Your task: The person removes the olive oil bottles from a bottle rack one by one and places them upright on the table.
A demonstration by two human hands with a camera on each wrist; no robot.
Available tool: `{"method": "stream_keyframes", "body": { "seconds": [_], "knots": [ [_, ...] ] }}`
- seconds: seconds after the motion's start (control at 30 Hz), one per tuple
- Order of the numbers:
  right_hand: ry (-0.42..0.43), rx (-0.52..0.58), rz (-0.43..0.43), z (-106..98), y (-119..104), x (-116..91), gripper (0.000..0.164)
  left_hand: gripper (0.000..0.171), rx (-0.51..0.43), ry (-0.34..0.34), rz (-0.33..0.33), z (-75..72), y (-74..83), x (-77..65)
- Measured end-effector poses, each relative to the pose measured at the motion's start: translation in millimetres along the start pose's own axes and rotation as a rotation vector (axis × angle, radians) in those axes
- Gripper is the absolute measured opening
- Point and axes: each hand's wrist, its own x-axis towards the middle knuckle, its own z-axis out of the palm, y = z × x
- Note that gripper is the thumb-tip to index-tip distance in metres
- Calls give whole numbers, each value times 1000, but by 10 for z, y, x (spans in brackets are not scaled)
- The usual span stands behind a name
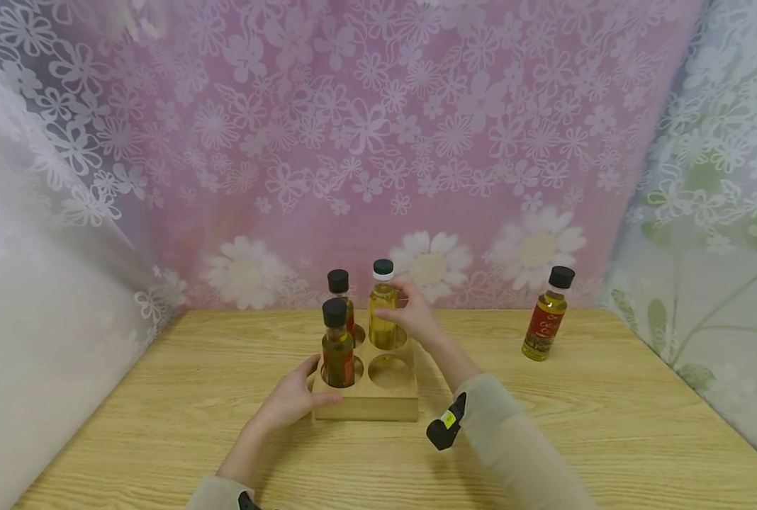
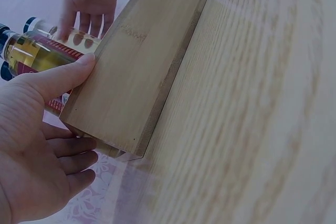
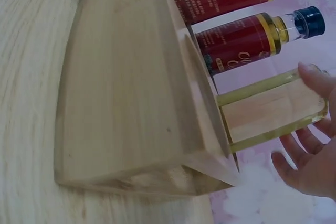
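My right hand (image 1: 419, 320) holds an oil bottle (image 1: 382, 333) of pale yellow oil with a dark cap, thumb on one side and fingers on the other. That bottle stands upright in the back right hole of a wooden bottle rack (image 1: 366, 409). At the rack's front left corner my left hand (image 1: 289, 397) grips the wood, its thumb on the front face and its fingers along the left side. Two red-labelled bottles fill the left holes: a darker front bottle (image 1: 338, 361) and a back bottle (image 3: 239, 43), partly hidden behind it in the head view.
Apart from the rack, another red-labelled oil bottle (image 1: 544, 322) stands on the right of the wooden table (image 1: 161, 418). A pink flowered curtain (image 1: 366, 142) hangs along the table's back edge. Pale cloth (image 1: 736, 212) closes off the sides.
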Motion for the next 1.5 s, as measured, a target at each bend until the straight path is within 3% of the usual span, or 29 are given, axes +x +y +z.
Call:
{"method": "stream_keyframes", "body": {
  "seconds": [0.27,0.67,1.17,1.5],
  "knots": [
    [73,-63,41,50,3,-41,65,99,-3,-2,-5,20,3,6],
    [91,-16,-36,-34,-98,-95,61,102,-21,-7,-16,7,9,-12],
    [142,108,-96,-500,-354,-116,61,102,-22,-4,-9,5,3,-10],
    [170,47,-67,-834,-159,-125,61,102,-36,-4,-7,8,-12,-3]
  ]
}}
